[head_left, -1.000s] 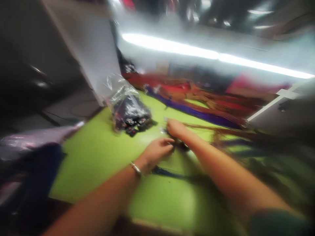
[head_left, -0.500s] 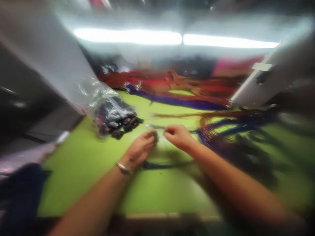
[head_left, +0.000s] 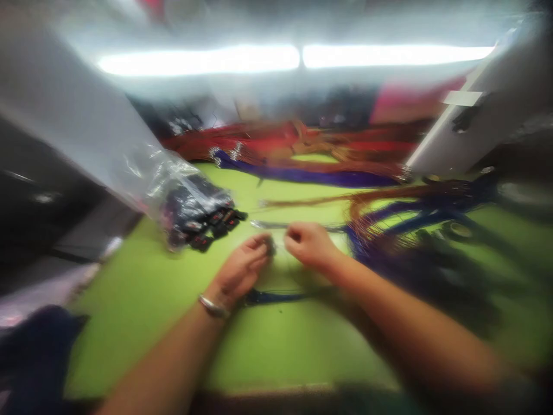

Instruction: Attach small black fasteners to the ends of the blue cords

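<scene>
My left hand (head_left: 244, 265), with a silver bracelet at its wrist, pinches a small black connector (head_left: 271, 246) at its fingertips. Just to the right, my right hand (head_left: 309, 245) is closed in a pinch; what lies between its fingers is too blurred to make out. The two hands are a short gap apart above the green table (head_left: 276, 346). Beyond them runs a thin bundle of grey wires (head_left: 298, 226). Closer to me lies a dark blue wire bundle (head_left: 276, 297), its left end partly behind my left hand.
A clear plastic bag (head_left: 185, 199) spills black connectors (head_left: 216, 225) at the left. Red and brown wires (head_left: 276, 135) and a purple wire bundle (head_left: 302, 174) stretch across the back. Tangled blue and brown wires (head_left: 367, 225) lie right, near a tape roll (head_left: 459, 230).
The view has shifted slightly. Both hands keep their closed poses close together, and the black connector stays at my left fingertips.
</scene>
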`<state>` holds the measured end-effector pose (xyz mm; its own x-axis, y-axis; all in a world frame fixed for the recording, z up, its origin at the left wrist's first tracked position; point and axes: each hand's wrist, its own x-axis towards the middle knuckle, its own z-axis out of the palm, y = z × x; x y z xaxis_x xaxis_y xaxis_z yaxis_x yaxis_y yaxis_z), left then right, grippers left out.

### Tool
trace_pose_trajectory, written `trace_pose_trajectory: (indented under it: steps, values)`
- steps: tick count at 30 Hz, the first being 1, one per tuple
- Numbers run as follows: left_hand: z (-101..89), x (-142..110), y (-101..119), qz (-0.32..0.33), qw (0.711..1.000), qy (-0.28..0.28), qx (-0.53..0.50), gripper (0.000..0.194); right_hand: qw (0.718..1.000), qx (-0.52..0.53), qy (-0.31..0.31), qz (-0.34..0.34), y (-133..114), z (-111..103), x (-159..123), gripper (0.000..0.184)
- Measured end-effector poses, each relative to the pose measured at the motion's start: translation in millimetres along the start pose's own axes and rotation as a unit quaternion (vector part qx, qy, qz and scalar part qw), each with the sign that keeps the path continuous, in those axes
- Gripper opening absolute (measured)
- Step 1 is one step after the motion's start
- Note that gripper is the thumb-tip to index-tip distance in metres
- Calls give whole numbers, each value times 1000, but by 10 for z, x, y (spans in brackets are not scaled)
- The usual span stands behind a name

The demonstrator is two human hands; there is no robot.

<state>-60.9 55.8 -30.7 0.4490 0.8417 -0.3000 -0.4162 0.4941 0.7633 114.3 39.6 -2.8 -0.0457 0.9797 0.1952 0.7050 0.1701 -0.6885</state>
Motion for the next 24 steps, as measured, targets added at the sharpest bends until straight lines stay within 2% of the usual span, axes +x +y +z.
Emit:
trace_pose_trajectory:
  steps: [5, 12, 16, 20, 22, 24]
  values:
    - [-19, -2, -23, 17, 1000, 0, 24, 30, 1000, -15, -6, 15, 20, 2, -1, 15]
    - [65, -35, -34, 71, 993, 29, 94, 30, 998, -57, -5, 10, 50, 14, 1, 16]
    - [42, -29, -35, 46, 996, 19, 72, 30, 995, -98, 0, -21, 43, 27, -31, 16]
    - [29, -16, -31, 28, 998, 19, 61, 29, 981, -174, 5, -89, 12, 43, -73, 18]
    - [36, -11, -27, 28, 997, 24, 65, 29, 980, -164, 1, -108, 18, 63, -77, 18]
    - [38, -4, -23, 31, 997, 26, 70, 30, 989, -112, -6, -97, 44, 87, -69, 17]
